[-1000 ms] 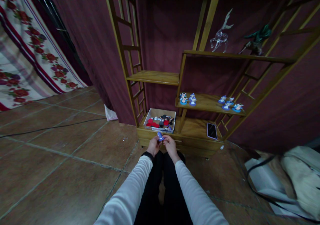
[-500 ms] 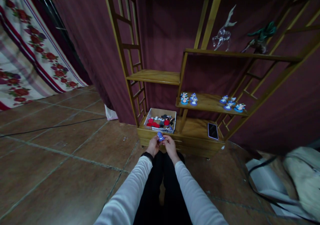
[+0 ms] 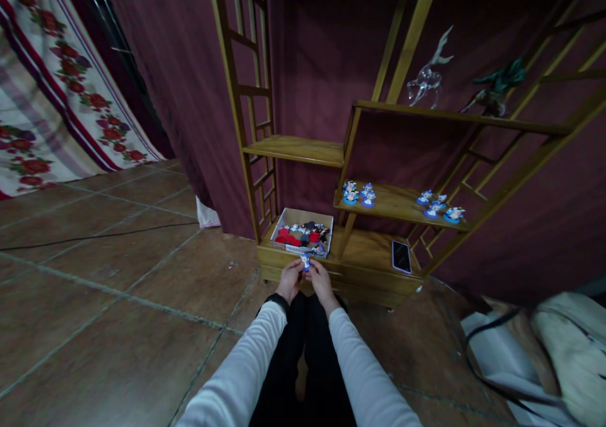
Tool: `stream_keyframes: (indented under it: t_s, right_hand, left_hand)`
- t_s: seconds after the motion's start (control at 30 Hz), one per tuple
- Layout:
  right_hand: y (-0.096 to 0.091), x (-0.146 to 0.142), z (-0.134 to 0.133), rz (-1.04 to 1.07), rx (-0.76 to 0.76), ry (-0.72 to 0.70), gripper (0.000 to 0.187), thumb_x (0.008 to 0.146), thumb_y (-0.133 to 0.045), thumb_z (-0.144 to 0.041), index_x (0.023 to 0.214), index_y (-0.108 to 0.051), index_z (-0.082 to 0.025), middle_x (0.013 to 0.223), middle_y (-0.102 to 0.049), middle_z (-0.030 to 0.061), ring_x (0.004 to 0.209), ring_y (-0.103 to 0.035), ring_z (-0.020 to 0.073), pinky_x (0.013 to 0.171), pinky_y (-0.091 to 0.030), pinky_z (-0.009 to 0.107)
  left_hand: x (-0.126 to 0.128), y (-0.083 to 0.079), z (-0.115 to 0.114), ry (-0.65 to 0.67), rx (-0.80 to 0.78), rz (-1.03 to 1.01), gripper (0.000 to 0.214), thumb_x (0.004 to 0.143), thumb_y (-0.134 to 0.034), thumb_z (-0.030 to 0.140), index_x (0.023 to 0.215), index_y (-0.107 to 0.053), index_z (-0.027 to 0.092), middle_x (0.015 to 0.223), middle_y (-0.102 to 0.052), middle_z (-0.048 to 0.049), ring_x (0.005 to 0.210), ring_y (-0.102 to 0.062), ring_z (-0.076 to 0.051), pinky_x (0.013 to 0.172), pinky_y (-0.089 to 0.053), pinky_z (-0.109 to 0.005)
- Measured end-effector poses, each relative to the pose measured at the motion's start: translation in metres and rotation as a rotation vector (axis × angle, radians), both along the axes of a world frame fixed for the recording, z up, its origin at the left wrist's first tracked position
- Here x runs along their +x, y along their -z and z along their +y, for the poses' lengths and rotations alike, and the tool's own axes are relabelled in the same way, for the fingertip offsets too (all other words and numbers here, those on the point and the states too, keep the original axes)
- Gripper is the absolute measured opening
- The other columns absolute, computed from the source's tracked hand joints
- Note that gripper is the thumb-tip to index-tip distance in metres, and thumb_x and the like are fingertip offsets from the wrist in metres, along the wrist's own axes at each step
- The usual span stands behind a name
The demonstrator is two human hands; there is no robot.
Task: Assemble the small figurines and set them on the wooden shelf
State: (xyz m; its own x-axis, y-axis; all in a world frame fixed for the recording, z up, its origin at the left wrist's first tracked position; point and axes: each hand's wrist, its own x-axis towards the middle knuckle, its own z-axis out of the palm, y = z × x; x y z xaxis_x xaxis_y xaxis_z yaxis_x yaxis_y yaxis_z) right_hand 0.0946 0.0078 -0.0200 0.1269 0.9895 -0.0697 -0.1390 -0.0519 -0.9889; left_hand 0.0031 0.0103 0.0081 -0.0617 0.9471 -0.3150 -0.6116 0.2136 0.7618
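Note:
My left hand [image 3: 289, 277] and my right hand [image 3: 320, 278] meet in front of the shelf's bottom board, fingers pinched together on a small blue and white figurine [image 3: 305, 261]. Just beyond them sits a white cardboard box [image 3: 303, 233] filled with red, black and white small pieces. On the middle shelf [image 3: 395, 202] stand two groups of similar blue-based figurines, one on the left [image 3: 357, 191] and one on the right [image 3: 439, 205].
A phone [image 3: 401, 256] lies on the bottom board to the right of the box. A glass deer [image 3: 428, 76] and a green figure [image 3: 498, 84] stand on the upper shelf. A black cable [image 3: 95, 237] crosses the tiled floor; bags [image 3: 544, 351] lie at the right.
My hands stay together on the figurine and have turned it slightly, so more white shows. The view has shifted a little; nothing else has moved.

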Motion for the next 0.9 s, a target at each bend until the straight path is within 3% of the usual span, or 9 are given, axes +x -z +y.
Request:
stream_keyframes:
  t_s: [0.27, 0.6, 0.9]
  right_hand:
    - [0.0063, 0.0046, 0.0035, -0.019, 0.018, -0.009, 0.037, 0.074, -0.053, -0.035, 0.105, -0.063, -0.019, 0.098, -0.068, 0.0054, 0.073, -0.065, 0.0163, 0.07, -0.054, 0.032]
    - [0.0076, 0.0057, 0.0027, 0.023, -0.026, -0.034, 0.034, 0.074, -0.055, -0.039, 0.096, -0.065, -0.017, 0.08, -0.069, 0.0038, 0.065, -0.064, 0.0151, 0.069, -0.053, 0.032]
    - [0.0051, 0.0058, 0.001, 0.11, -0.066, 0.033, 0.033, 0.072, -0.059, -0.039, 0.095, -0.066, -0.016, 0.078, -0.07, 0.005, 0.064, -0.066, 0.0174, 0.067, -0.055, 0.034]
  left_hand:
    - [0.004, 0.0057, 0.0003, -0.034, 0.016, 0.029, 0.016, 0.06, -0.071, 0.011, 0.076, -0.067, 0.011, 0.063, -0.064, -0.0021, 0.05, -0.054, -0.007, 0.049, -0.04, -0.017]
    - [0.0015, 0.0037, 0.0046, 0.01, -0.082, 0.03, 0.009, 0.065, -0.07, 0.01, 0.066, -0.062, 0.01, 0.053, -0.059, -0.0007, 0.04, -0.051, -0.006, 0.041, -0.04, -0.016]
    - [0.0008, 0.003, 0.0064, 0.03, -0.144, -0.014, 0.009, 0.073, -0.063, 0.006, 0.067, -0.058, 0.011, 0.053, -0.056, -0.0005, 0.039, -0.05, -0.006, 0.038, -0.041, -0.015]
